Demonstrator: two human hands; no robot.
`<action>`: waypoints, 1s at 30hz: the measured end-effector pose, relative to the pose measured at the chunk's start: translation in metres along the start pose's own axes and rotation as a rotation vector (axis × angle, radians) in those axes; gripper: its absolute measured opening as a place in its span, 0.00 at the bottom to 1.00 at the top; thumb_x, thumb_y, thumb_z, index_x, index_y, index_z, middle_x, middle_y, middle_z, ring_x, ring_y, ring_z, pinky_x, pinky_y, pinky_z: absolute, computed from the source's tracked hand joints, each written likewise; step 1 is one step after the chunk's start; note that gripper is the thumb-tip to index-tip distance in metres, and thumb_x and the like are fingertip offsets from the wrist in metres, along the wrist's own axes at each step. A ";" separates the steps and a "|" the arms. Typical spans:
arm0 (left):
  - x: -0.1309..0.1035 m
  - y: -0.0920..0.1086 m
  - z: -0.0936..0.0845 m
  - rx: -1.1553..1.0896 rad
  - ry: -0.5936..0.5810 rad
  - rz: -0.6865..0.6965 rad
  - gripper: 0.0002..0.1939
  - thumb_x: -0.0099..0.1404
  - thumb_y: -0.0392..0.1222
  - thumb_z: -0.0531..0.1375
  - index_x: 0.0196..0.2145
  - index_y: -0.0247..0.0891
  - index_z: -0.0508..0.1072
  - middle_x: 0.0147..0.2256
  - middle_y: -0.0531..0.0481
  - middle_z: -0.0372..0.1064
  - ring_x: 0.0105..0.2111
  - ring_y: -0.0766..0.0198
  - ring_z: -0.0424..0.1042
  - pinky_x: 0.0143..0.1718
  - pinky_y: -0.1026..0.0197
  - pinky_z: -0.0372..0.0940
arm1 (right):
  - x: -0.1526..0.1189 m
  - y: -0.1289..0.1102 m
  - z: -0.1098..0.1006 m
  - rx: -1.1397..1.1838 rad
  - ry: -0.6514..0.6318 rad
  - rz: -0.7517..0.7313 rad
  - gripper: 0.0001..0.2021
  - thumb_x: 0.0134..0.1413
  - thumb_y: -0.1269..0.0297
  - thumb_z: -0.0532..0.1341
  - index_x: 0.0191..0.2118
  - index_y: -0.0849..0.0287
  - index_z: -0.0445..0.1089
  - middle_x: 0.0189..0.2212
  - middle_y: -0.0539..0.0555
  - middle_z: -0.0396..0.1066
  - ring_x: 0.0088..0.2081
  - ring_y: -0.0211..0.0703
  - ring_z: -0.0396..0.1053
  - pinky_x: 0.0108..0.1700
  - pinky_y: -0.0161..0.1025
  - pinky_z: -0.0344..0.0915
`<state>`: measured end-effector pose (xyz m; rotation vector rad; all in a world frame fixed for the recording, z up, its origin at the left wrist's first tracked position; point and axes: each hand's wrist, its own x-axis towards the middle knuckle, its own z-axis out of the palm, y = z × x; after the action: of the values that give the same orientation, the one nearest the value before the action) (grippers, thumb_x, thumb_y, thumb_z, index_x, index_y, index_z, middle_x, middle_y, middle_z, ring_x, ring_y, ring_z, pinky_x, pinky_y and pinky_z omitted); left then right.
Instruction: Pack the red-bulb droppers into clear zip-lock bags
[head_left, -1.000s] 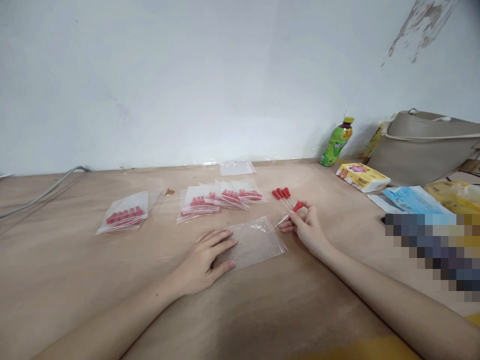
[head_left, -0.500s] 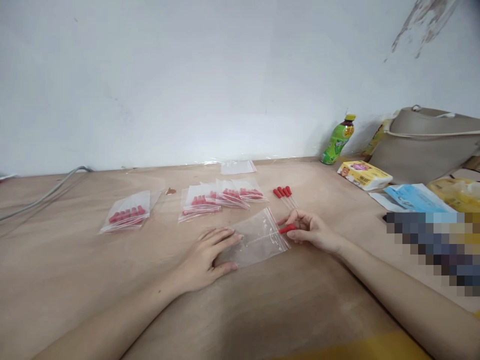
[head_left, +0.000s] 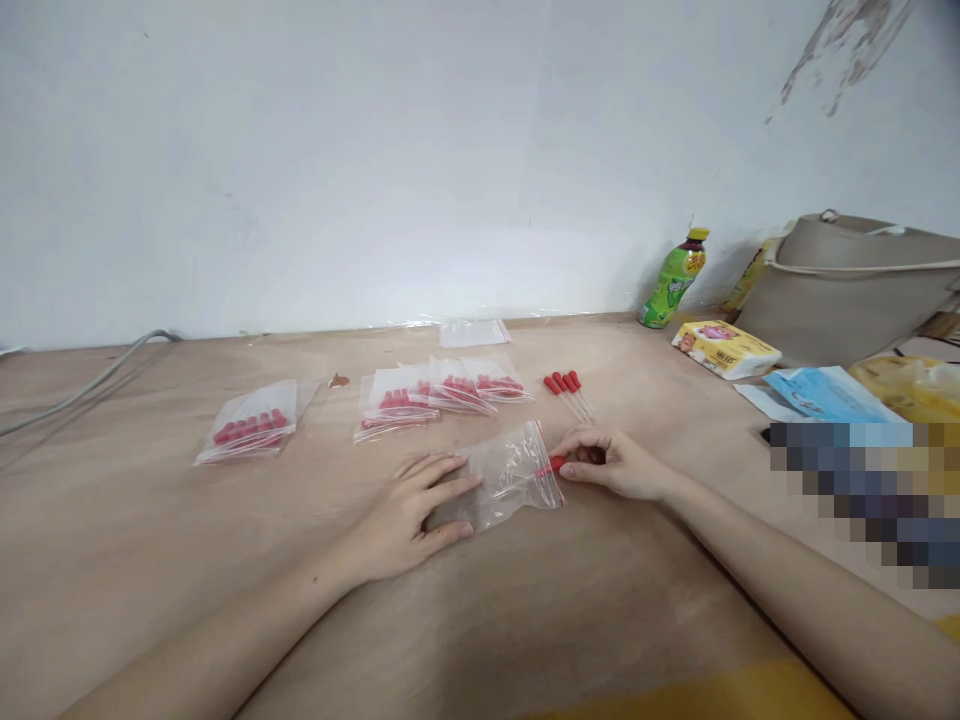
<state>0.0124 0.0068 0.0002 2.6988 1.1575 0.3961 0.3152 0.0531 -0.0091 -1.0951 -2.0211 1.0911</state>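
Note:
My left hand (head_left: 427,505) lies flat with its fingers spread, pressing the closed end of a clear zip bag (head_left: 510,450) onto the table. At the bag's mouth, my right hand (head_left: 607,462) pinches the red rubber bulb of a dropper (head_left: 556,464). The dropper's clear stem is inside the bag, and part of the bulb is past the opening. Beyond my right hand, 3 loose red-bulbed droppers (head_left: 562,383) lie side by side. Overlapping zip bags (head_left: 405,393) with red-bulbed droppers rest farther back, and another filled bag (head_left: 255,422) is at the left.
A flat zip bag (head_left: 474,332) lies near the wall. To the right are a green drink bottle (head_left: 673,280), a yellow tissue pack (head_left: 724,348), a blue packet (head_left: 829,395) and a grey-beige bag (head_left: 862,285). A grey cable (head_left: 112,378) runs along the left.
My right hand has moved left, sliding the dropper deeper into the zip bag, which now looks more crinkled. My left hand stays nearly in place.

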 end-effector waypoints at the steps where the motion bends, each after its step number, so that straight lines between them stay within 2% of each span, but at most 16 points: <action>1: 0.000 0.000 0.000 0.005 -0.003 0.000 0.23 0.64 0.53 0.53 0.56 0.48 0.61 0.58 0.46 0.54 0.57 0.53 0.54 0.55 0.47 0.51 | 0.000 -0.001 0.000 0.047 -0.013 -0.002 0.13 0.45 0.56 0.63 0.34 0.59 0.72 0.26 0.49 0.66 0.24 0.33 0.56 0.26 0.32 0.53; 8: 0.001 0.000 0.000 0.020 -0.012 0.004 0.23 0.64 0.53 0.53 0.56 0.49 0.61 0.58 0.46 0.54 0.57 0.53 0.53 0.55 0.46 0.50 | -0.004 -0.015 0.014 0.579 -0.238 0.127 0.13 0.49 0.56 0.62 0.35 0.59 0.62 0.29 0.48 0.66 0.31 0.34 0.65 0.36 0.35 0.63; 13: 0.001 -0.001 0.002 0.029 -0.012 0.008 0.23 0.65 0.52 0.52 0.56 0.49 0.60 0.58 0.46 0.53 0.57 0.53 0.53 0.56 0.46 0.49 | -0.005 -0.019 0.028 0.801 -0.185 0.234 0.15 0.49 0.55 0.62 0.37 0.57 0.59 0.28 0.48 0.68 0.31 0.37 0.69 0.37 0.42 0.67; 18: 0.001 0.000 0.001 0.034 -0.003 0.005 0.22 0.65 0.52 0.52 0.56 0.49 0.61 0.58 0.46 0.53 0.57 0.52 0.53 0.55 0.46 0.51 | -0.005 -0.020 0.037 0.771 -0.008 0.374 0.17 0.43 0.57 0.65 0.38 0.59 0.64 0.28 0.50 0.70 0.27 0.34 0.68 0.34 0.38 0.67; 24: 0.000 0.002 0.001 0.024 0.006 -0.007 0.22 0.65 0.52 0.52 0.56 0.48 0.61 0.58 0.46 0.54 0.57 0.52 0.54 0.55 0.46 0.51 | -0.005 -0.021 0.032 0.710 -0.050 0.349 0.22 0.33 0.62 0.70 0.39 0.60 0.69 0.32 0.51 0.72 0.32 0.35 0.69 0.37 0.35 0.66; 27: 0.001 -0.001 0.001 0.004 0.011 -0.025 0.24 0.64 0.52 0.53 0.57 0.46 0.59 0.58 0.45 0.53 0.57 0.52 0.54 0.55 0.46 0.52 | -0.002 -0.016 0.025 0.619 0.069 0.349 0.24 0.27 0.63 0.71 0.37 0.59 0.66 0.28 0.49 0.72 0.29 0.35 0.69 0.33 0.35 0.66; 30: 0.002 -0.004 0.002 -0.012 0.018 -0.026 0.26 0.64 0.53 0.53 0.57 0.46 0.58 0.59 0.45 0.52 0.57 0.53 0.53 0.56 0.46 0.52 | 0.001 -0.012 0.021 0.528 0.201 0.377 0.22 0.25 0.64 0.72 0.31 0.59 0.64 0.23 0.46 0.69 0.24 0.33 0.67 0.29 0.34 0.65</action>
<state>0.0115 0.0112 -0.0030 2.6723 1.1904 0.4235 0.2937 0.0418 -0.0091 -1.2557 -1.2865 1.5227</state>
